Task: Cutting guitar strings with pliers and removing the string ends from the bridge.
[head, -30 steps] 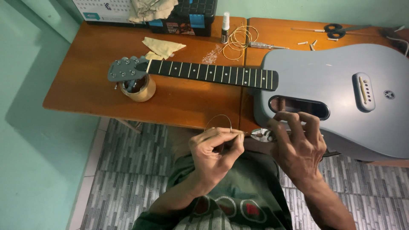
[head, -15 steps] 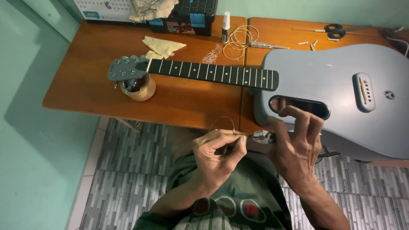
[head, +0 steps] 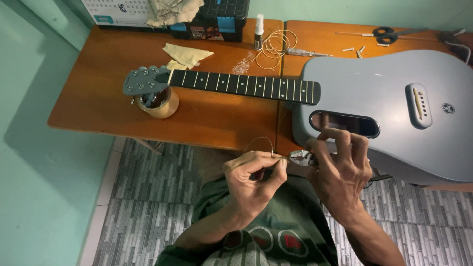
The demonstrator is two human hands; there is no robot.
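Below, left hand (head: pixel 253 180) pinches a thin looped wire string (head: pixel 260 146); right hand (head: pixel 340 170) grips shiny metal pliers (head: pixel 301 157).

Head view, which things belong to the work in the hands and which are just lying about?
In hand:
left hand
right hand
thin wire string
pliers
grey guitar

Lying about:
scissors
small bottle
yellow cloth
tape roll
black toolbox

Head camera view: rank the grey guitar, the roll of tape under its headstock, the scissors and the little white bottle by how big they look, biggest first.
1. Grey guitar
2. Roll of tape
3. Scissors
4. White bottle
Tape and scissors look close; the scissors lie farther away.
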